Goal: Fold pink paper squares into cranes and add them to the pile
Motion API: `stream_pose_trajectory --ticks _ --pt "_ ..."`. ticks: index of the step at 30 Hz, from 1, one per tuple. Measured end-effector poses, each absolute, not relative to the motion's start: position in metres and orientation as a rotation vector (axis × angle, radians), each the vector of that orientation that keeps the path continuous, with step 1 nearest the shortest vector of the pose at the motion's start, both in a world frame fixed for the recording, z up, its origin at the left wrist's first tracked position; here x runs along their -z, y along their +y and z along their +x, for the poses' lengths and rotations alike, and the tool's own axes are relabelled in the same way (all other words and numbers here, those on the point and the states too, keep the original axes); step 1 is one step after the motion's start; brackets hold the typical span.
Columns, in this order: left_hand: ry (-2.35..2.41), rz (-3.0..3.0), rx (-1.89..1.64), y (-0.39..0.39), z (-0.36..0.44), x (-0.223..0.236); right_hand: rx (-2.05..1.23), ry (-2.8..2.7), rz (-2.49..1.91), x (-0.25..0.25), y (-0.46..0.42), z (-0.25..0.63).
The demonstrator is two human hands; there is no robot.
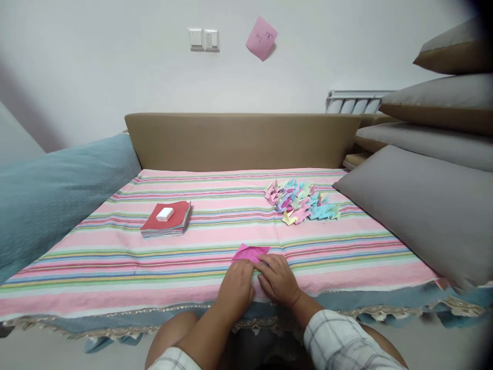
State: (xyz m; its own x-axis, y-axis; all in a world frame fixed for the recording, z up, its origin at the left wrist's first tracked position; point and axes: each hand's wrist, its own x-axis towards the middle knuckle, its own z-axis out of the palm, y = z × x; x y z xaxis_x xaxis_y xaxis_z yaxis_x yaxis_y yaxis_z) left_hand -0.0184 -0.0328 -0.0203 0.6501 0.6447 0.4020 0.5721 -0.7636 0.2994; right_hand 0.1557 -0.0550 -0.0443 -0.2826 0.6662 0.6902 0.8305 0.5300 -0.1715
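A bright pink sheet of origami paper point(250, 252), partly folded, lies on the striped cloth point(215, 241) near its front edge. Its upper corners show beyond my fingers, while its near part is hidden beneath them. My left hand point(239, 282) is closed, with curled fingers gripping the paper's near left side. At the near right side, my right hand point(278, 277) pinches the same paper with bent fingers. The two hands' fingertips almost meet at the paper's near edge.
Several folded paper cranes point(296, 200) in mixed colours cluster at the back right. On the left, a small white box point(165, 214) sits on a stack of coloured paper point(181, 226). Grey cushions point(427, 200) are piled at right; a blue-covered armrest point(73, 180) bounds the left.
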Motion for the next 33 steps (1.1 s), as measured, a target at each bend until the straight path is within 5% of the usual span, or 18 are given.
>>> stream_pose_trajectory --ticks 11,33 --pt "1.223 2.865 -0.530 -0.037 -0.009 0.016 -0.278 -1.579 -1.463 0.036 -0.033 0.165" --pt "1.238 2.910 -0.555 -0.038 -0.006 0.015 -0.421 -1.437 -1.572 0.038 -0.025 0.163"
